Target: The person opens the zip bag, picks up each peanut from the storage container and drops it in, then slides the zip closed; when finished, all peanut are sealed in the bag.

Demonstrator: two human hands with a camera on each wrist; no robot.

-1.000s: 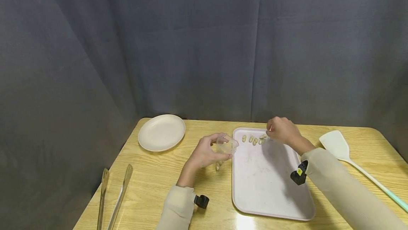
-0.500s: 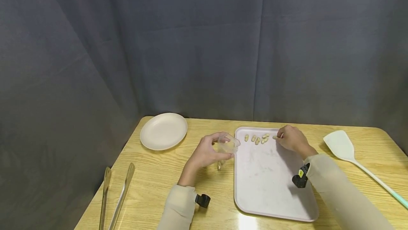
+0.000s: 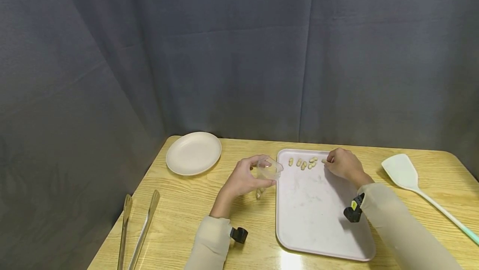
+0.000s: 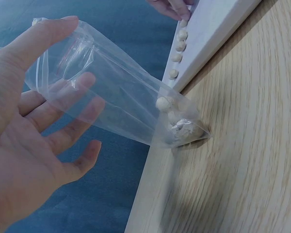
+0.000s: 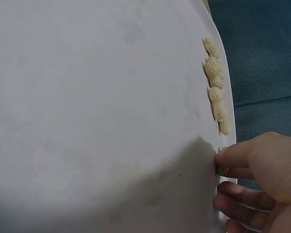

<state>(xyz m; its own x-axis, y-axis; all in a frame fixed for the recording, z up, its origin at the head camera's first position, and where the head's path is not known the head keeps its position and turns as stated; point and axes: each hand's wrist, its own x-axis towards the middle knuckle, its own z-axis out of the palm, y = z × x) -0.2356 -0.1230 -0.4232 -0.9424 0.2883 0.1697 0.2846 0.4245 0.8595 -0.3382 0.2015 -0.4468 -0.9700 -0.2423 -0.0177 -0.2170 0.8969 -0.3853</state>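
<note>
Row of peanuts under way; part filled, by your pace of work.

Done: five loose peanuts (image 3: 303, 165) lie on the tray (image 3: 314, 212), strung along its far edge from the left corner. The two at the row's right end sit close together, seemingly touching. A sixth peanut (image 3: 324, 160) is at your right hand (image 3: 343, 163), thumb and finger closed to a small pinch about it, just beyond the row. It looks to be at the tray surface; whether you have let any weight off it, you cannot tell from here.

Left: more peanuts (image 4: 182, 128) bunch in the bottom corner of the clear bag (image 4: 121, 92). Your left hand (image 3: 239, 178) holds that bag at its mouth, thumb and fingers well apart and curved about the plastic, left of the tray. The far edge right of your pinch looks to have room for more, though your hand hides part of it.

Count: peanuts, five loose, one pinched; in the bag, several, overlapping, no sure number. One bag. One tray. One plate (image 3: 193, 153), far left. One pair of tongs (image 3: 143, 229), judging by two metal arms; their join is out of frame. One spatula (image 3: 402, 171), right of the tray. One table (image 3: 179, 220).
</note>
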